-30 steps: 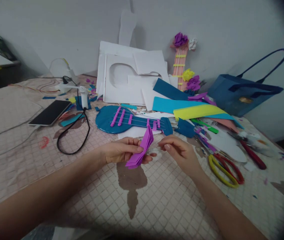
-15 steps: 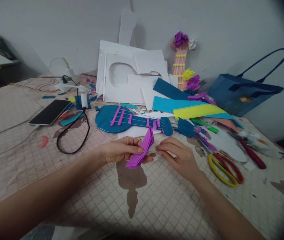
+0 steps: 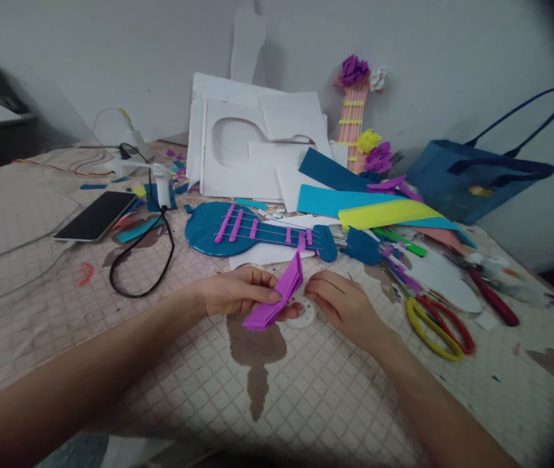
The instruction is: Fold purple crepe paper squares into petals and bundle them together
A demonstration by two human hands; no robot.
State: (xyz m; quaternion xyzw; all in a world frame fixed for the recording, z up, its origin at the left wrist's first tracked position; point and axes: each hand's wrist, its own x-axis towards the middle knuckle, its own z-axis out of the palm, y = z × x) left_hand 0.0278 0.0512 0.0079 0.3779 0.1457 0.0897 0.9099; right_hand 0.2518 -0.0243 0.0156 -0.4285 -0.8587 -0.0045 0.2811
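Note:
A folded stack of purple crepe paper (image 3: 279,296) is pinched between the thumb and fingers of my left hand (image 3: 242,292), tilted above the table. Just to its right, my right hand (image 3: 342,304) has its fingers curled together; whatever they may hold is too small or hidden to make out. Between the two hands shows a pale, see-through disc with small holes (image 3: 305,317), partly behind my left fingertips; I cannot tell whether it is held or lying down. Beyond my hands lies a blue paper-covered toy guitar (image 3: 221,231) with purple strips and thin strings.
Yellow-and-red-handled scissors (image 3: 435,328) and red-handled pliers (image 3: 494,299) lie at right. Behind are paper strips (image 3: 384,214), white cut board (image 3: 238,175), a pink guitar with paper flowers (image 3: 352,123) and a blue bag (image 3: 452,179). A phone (image 3: 96,216) and black cord loop (image 3: 172,250) lie left.
My right hand's fingers have curled in more tightly beside the purple paper. The pale disc between the hands shows more clearly. My left hand keeps its hold almost unmoved.

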